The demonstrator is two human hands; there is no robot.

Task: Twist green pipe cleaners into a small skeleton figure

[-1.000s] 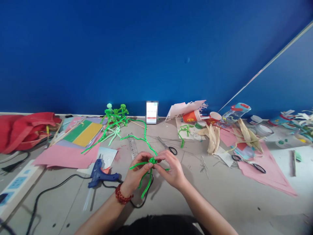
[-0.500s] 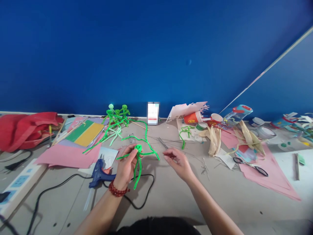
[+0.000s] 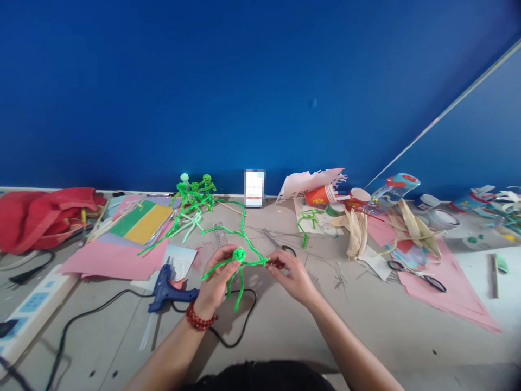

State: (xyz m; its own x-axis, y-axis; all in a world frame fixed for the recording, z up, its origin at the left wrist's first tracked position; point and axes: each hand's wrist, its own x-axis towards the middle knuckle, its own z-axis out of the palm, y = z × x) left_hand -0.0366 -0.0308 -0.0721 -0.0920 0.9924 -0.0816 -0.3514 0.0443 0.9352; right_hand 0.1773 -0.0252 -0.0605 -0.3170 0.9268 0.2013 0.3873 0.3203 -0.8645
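Note:
A bright green pipe-cleaner figure (image 3: pixel 239 254), with a coiled round head and thin limbs, is pinched between the thumb and fingers of my left hand (image 3: pixel 220 274). Its legs hang down below my thumb and one arm sticks out to the left. The other arm reaches right, where the fingertips of my right hand (image 3: pixel 292 274) are closed on its end. Behind the figure a long green pipe cleaner (image 3: pixel 245 222) curves over the table. Scissors (image 3: pixel 280 243) lie just beyond my right hand, partly hidden by it.
Several green pipe-cleaner figures (image 3: pixel 195 190) stand at the back left. A blue glue gun (image 3: pixel 166 290) with a black cord lies left of my left hand, near pink paper (image 3: pixel 114 259). Orange paper cups (image 3: pixel 321 195), dried husks (image 3: pixel 357 236) and black-handled scissors (image 3: pixel 419 276) lie to the right.
My left hand has moved slightly right with the figure, whose head now faces up toward me. My right hand has come left and closed on the end of the figure's arm.

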